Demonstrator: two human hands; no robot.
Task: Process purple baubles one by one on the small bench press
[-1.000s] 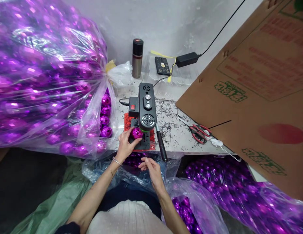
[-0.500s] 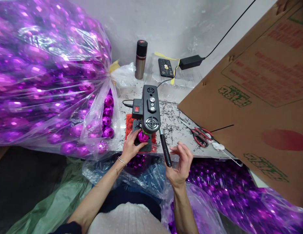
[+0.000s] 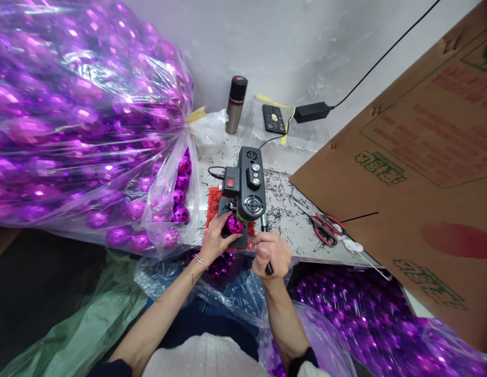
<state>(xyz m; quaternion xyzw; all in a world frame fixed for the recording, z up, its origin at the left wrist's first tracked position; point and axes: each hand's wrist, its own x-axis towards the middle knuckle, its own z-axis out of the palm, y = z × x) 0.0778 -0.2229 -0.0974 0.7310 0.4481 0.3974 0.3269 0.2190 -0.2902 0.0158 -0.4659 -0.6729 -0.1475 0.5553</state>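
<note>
A small black bench press machine [image 3: 248, 183] with a red switch stands on a red mat near the table's front edge. My left hand [image 3: 215, 239] is closed around a shiny purple faceted ball [image 3: 234, 224] and holds it on the base under the machine's head. My right hand [image 3: 270, 253] is a fist wrapped round the machine's black lever handle [image 3: 264, 226], just right of the ball.
A huge clear bag of purple balls [image 3: 78, 125] fills the left. More purple balls in plastic [image 3: 361, 309] lie at lower right and below the table edge. A tilted cardboard box [image 3: 416, 173], red scissors [image 3: 325, 229], a flask [image 3: 235, 104], remote and power adapter surround the machine.
My right hand rose from the plastic below the table edge, opened near the lever, then closed on its handle. My left hand kept the ball under the machine head.
</note>
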